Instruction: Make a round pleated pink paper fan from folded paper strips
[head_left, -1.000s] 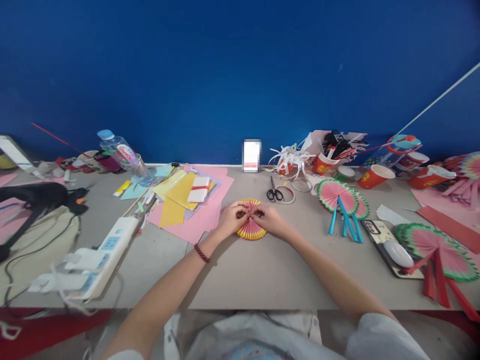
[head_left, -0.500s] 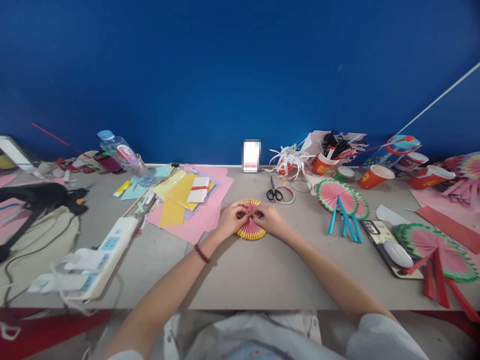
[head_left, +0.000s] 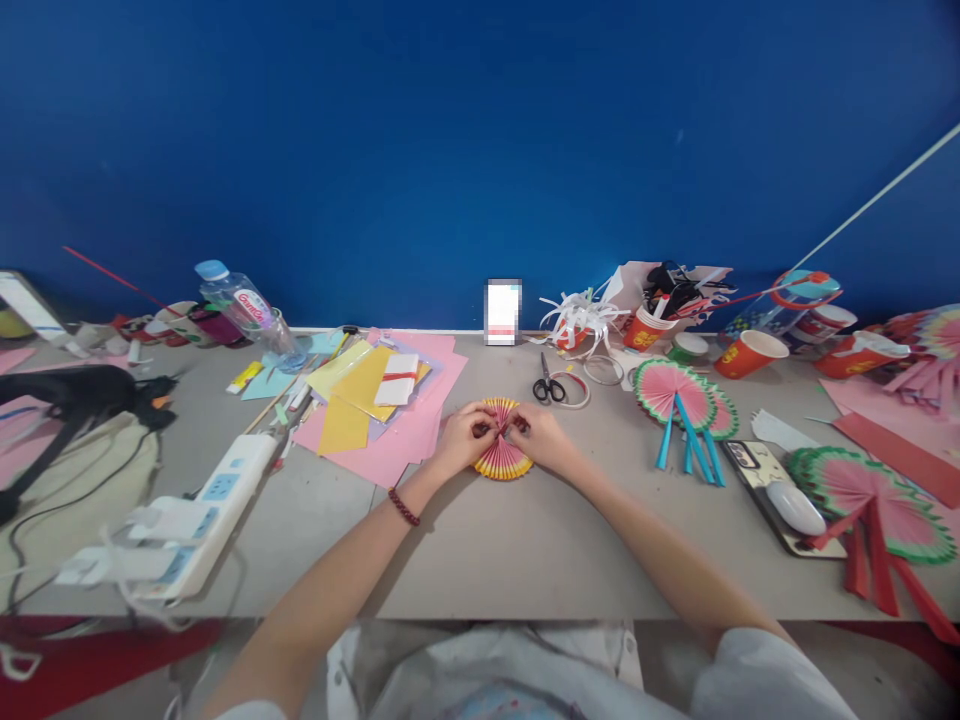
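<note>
A round pleated paper fan (head_left: pixel 503 462), pink with a yellow rim, lies flat on the grey table in front of me. My left hand (head_left: pixel 466 437) comes in from the left with curled fingers, its fingertips pinched at the fan's centre. From the other side my right hand (head_left: pixel 541 437) meets it there, thumb and fingers closed on the folds near the middle. The fingertips hide the very centre of the fan. Just beyond it lie black scissors (head_left: pixel 548 384) and a roll of tape (head_left: pixel 574 390).
Pink and yellow paper sheets (head_left: pixel 346 425) spread to the left, near a white power strip (head_left: pixel 225 500) and a tilted water bottle (head_left: pixel 251 310). Finished pleated fans (head_left: pixel 675 393), a phone with a white mouse (head_left: pixel 796 507) and red paper cups (head_left: pixel 752 354) stand right.
My right hand's fingertips have shifted very slightly at the fan's centre. My left hand and the fan stay in place.
</note>
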